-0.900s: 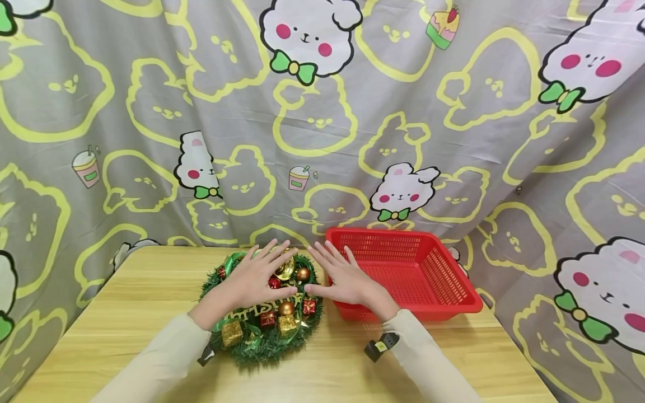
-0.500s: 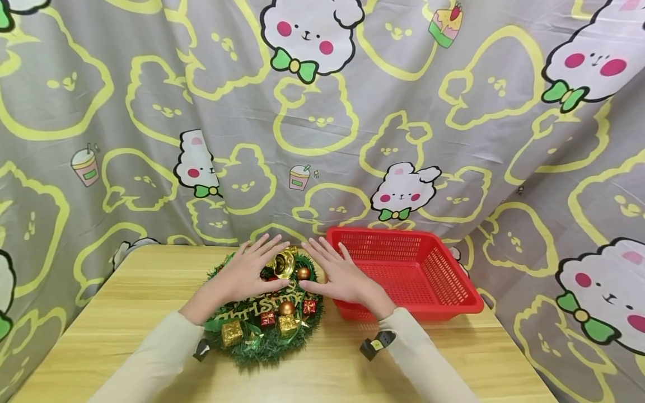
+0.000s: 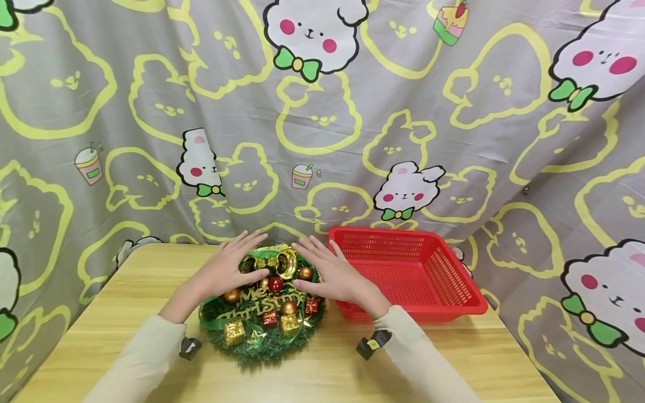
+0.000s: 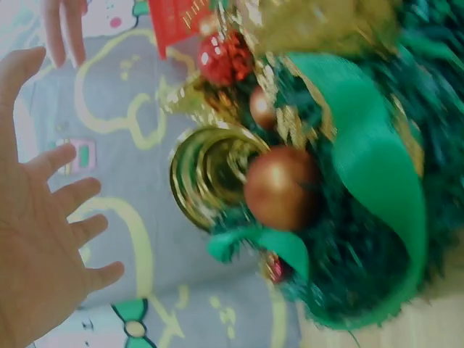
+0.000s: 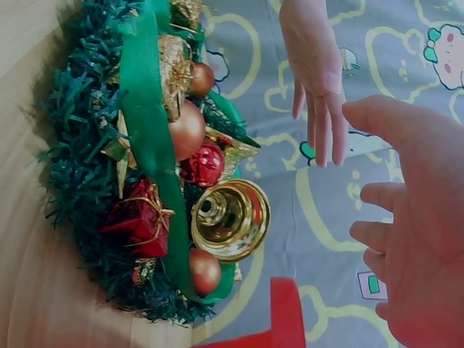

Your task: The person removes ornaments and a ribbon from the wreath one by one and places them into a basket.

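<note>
A green tinsel Christmas wreath (image 3: 262, 350) lies flat on the wooden table, decorated with gold lettering, a golden bell (image 3: 288, 263), copper-coloured balls, a red ball (image 3: 275, 284) and small wrapped gift boxes. My left hand (image 3: 221, 272) hovers over the wreath's left side, fingers straight and spread, holding nothing. Over its right side, my right hand (image 3: 336, 275) is held the same way, its thumb pointing toward the left thumb. Both wrist views show the palms raised beside the wreath, with a gap between hand and ornaments. The bell's hollow mouth (image 5: 230, 221) faces the right wrist camera.
Just right of the wreath stands a red perforated plastic basket (image 3: 418, 311), its near left corner partly behind my right hand and wrist. The wooden table (image 3: 126, 313) ends at a grey curtain (image 3: 332, 129) printed with cartoon animals.
My left hand has moved left and a little toward me, widening the gap between the hands. More of the bell, the balls and the lettering shows now. The right hand has shifted slightly left.
</note>
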Action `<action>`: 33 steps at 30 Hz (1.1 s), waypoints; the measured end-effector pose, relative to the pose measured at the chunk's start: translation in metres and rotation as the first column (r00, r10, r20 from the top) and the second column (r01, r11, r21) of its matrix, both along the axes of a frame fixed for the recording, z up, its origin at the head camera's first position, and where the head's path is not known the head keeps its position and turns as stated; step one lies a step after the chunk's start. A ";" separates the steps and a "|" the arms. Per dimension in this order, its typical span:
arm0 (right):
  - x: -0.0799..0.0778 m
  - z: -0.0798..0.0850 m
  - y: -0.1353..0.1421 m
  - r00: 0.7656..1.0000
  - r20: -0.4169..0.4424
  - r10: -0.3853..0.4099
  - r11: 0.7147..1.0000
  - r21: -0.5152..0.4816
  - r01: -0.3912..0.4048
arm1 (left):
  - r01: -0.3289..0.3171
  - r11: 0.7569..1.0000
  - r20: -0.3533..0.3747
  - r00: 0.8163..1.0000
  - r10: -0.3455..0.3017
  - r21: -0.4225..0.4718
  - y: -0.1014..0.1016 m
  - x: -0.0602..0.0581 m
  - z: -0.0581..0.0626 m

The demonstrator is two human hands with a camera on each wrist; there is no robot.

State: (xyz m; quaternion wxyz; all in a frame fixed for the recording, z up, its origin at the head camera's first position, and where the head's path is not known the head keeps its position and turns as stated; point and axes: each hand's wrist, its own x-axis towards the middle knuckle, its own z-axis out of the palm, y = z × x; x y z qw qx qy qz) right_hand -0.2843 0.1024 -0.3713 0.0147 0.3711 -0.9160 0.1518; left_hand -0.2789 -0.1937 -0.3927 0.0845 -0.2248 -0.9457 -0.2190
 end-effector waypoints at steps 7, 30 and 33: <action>0.001 -0.002 -0.008 0.999 -0.036 0.041 0.998 0.044 -0.039 | -0.042 0.997 -0.009 0.999 0.043 0.063 -0.028 -0.002 -0.010; 0.000 -0.016 -0.030 0.972 -0.084 0.219 0.953 0.232 -0.195 | -0.073 0.979 -0.081 0.993 0.089 0.190 -0.085 -0.024 -0.069; 0.000 -0.018 -0.031 0.961 -0.095 0.260 0.937 0.267 -0.227 | -0.077 0.979 -0.035 0.996 0.085 0.188 -0.089 -0.022 -0.068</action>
